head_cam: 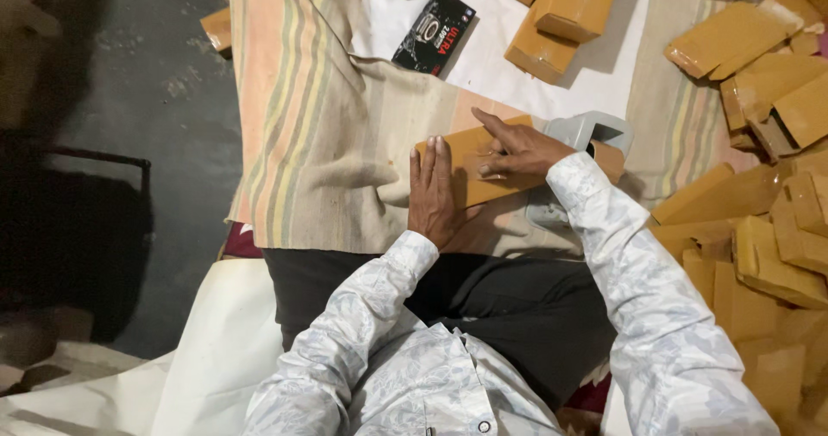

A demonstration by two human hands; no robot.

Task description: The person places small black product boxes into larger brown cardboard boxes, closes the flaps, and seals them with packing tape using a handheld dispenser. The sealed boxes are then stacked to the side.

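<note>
Head view shows the left hand lying flat and released on a tan packet mid-cloth; the right hand presses its top, fingers loose, beside a grey tape dispenser.

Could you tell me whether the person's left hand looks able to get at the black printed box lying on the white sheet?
Probably yes, with a stretch. The left hand lies flat on the brown taped parcel, and only bare striped cloth lies between it and the black printed box. Nothing stands in the way.
</note>
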